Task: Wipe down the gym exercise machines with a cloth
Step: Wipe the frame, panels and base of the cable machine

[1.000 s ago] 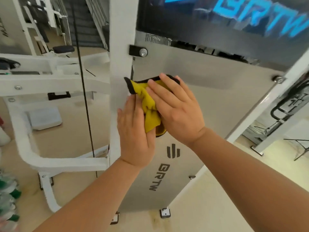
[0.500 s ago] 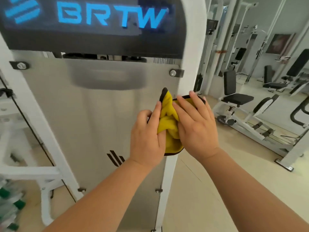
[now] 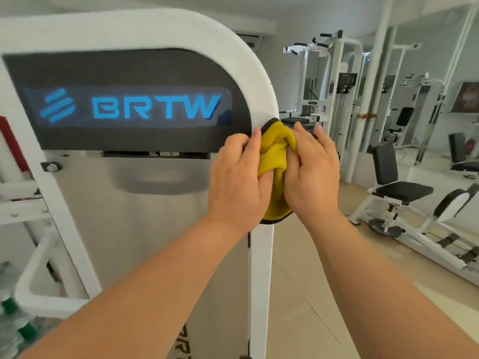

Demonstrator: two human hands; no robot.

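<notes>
The yellow cloth (image 3: pixel 276 161) is bunched between both hands, against the right upright of the white machine frame (image 3: pixel 260 255), just beside the dark BRTW panel (image 3: pixel 129 104). Left hand (image 3: pixel 237 182): grip closed, fingers curled, thumb pinching the cloth's left fold. Right hand (image 3: pixel 312 177): grip largely open, fingers nearly straight, pressing the cloth to the upright.

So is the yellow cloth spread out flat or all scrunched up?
Scrunched up. The yellow cloth shows thick bunched folds where the left hand grips it and the right hand presses it against the machine's white frame.
</notes>
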